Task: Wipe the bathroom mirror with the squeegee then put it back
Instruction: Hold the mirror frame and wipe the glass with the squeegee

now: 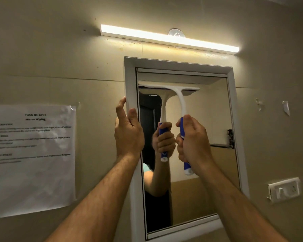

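A white-framed mirror (208,137) hangs on the beige wall ahead of me. My right hand (193,142) grips the blue handle of a white squeegee (181,100). Its blade lies flat against the glass near the mirror's top edge, toward the left side. My left hand (129,131) holds the left side of the mirror frame (129,84), thumb on the front and fingers round the outer edge. The glass reflects the squeegee, my hand and my arm.
A lit strip lamp (164,38) runs above the mirror, with a clear suction hook (176,33) behind it. A printed task sheet (32,158) is taped to the wall at left. A white switch plate (284,188) sits at lower right.
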The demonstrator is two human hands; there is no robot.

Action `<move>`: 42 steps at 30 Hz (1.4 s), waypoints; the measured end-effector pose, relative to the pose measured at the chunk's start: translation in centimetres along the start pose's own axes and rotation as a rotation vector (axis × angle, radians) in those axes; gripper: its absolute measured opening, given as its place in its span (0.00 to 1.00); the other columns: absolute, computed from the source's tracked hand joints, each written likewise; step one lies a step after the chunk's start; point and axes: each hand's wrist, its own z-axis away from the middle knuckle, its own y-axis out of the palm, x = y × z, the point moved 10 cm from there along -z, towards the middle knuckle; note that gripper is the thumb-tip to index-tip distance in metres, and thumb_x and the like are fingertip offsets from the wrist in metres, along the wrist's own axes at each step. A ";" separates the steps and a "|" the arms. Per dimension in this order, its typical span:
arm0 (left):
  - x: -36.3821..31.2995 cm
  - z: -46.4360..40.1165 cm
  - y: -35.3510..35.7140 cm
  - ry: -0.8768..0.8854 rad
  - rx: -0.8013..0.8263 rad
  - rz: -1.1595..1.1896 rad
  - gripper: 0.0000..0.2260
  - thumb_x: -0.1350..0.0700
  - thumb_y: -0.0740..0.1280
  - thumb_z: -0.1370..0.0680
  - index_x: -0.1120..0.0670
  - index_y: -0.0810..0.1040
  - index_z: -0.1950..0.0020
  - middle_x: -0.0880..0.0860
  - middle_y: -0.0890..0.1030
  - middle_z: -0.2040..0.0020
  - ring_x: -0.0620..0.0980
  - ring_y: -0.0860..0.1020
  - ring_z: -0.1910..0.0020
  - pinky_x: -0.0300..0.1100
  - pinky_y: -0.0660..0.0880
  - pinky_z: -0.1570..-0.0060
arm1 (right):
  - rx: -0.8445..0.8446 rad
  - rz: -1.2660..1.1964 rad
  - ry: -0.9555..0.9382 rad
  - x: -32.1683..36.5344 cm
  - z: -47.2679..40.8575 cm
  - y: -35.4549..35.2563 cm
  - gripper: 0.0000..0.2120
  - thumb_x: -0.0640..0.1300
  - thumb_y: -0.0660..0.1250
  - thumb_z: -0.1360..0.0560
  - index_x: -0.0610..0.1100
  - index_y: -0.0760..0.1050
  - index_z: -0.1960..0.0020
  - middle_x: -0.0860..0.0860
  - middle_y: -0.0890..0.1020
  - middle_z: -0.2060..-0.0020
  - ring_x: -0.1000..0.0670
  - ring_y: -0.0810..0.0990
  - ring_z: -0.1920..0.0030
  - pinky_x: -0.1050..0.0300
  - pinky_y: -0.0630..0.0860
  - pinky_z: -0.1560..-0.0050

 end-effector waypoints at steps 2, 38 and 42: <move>0.1 0.0 0.0 -0.005 0.003 -0.009 0.20 0.42 0.49 0.19 0.40 0.55 0.26 0.67 0.79 0.51 0.44 0.71 0.69 0.35 0.66 0.73 | -0.001 0.011 0.001 0.0 -0.2 0.3 0.16 0.53 0.50 0.17 0.50 0.71 0.58 0.56 0.73 0.80 0.59 0.70 0.82 0.70 0.66 0.79; -0.7 3.7 -0.6 -0.053 0.106 0.176 0.20 0.58 0.49 0.14 0.54 0.56 0.22 0.48 0.62 0.26 0.12 0.65 0.62 0.14 0.64 0.64 | 0.015 0.224 0.082 -10.8 10.1 -3.3 0.14 0.55 0.52 0.19 0.51 0.71 0.58 0.54 0.69 0.73 0.54 0.66 0.72 0.59 0.65 0.71; -0.5 4.1 -1.0 -0.041 0.080 0.149 0.20 0.58 0.50 0.14 0.55 0.57 0.22 0.52 0.61 0.23 0.12 0.64 0.55 0.13 0.63 0.59 | 0.006 0.232 0.107 -12.3 12.0 -3.7 0.16 0.57 0.51 0.19 0.57 0.70 0.62 0.55 0.68 0.74 0.52 0.65 0.73 0.59 0.64 0.70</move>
